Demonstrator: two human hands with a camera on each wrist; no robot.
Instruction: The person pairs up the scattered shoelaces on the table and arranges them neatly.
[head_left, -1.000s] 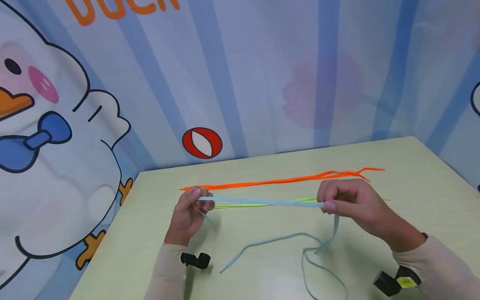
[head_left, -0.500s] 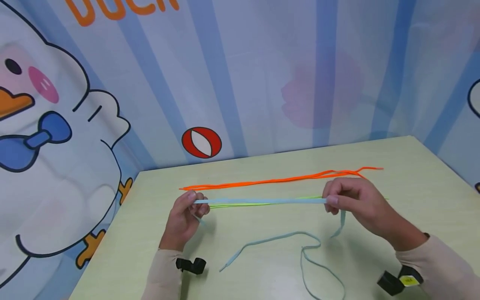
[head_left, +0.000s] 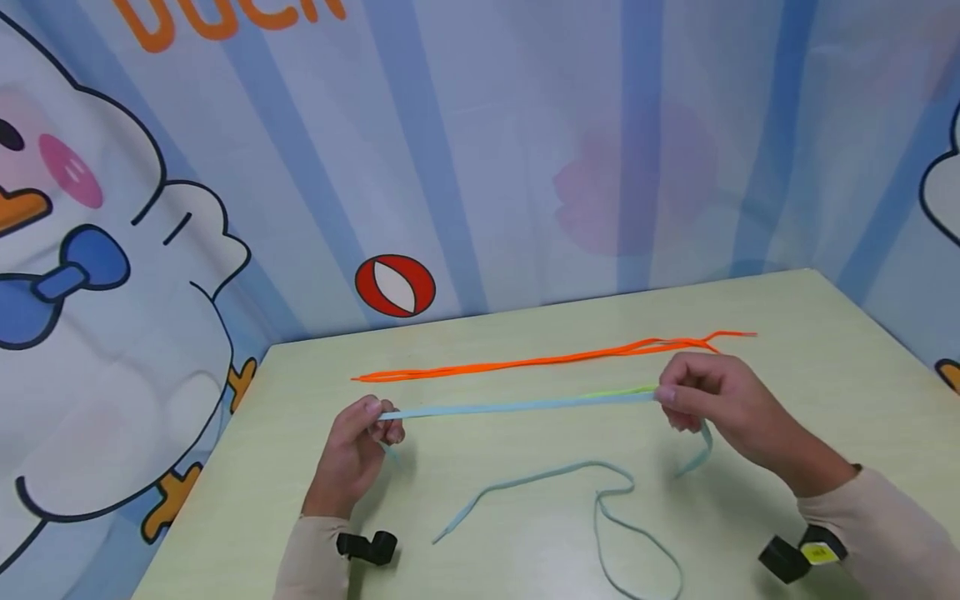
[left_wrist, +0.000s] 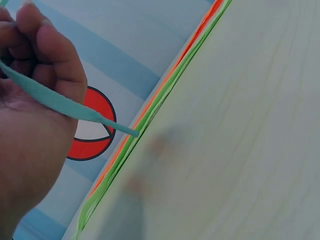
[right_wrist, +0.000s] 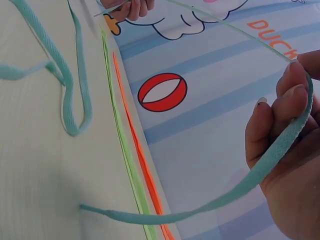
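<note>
Between my two hands a light blue shoelace [head_left: 517, 406] is stretched straight above the table. My left hand [head_left: 352, 454] pinches it near one end, and the tipped end [left_wrist: 120, 128] dangles past the palm in the left wrist view. With thumb and fingers my right hand [head_left: 720, 408] pinches the other side; a short tail [right_wrist: 195, 213] with its tip hangs below. A second light blue shoelace [head_left: 540, 477] lies loosely curved on the table nearer to me. Green laces [right_wrist: 122, 145] lie behind the stretched one, mostly hidden by it in the head view.
Orange shoelaces [head_left: 517, 362] lie in a long bundle toward the back of the pale wooden table [head_left: 300, 367]. A cartoon-printed curtain [head_left: 510, 167] stands behind the table. Each wrist carries a small black camera, like the one [head_left: 367, 547] on the left.
The hands have moved apart, the left leftward and slightly down, the right a little rightward, so the stretched span is longer. The right-hand tail has lifted clear of the loose lace and become shorter.
</note>
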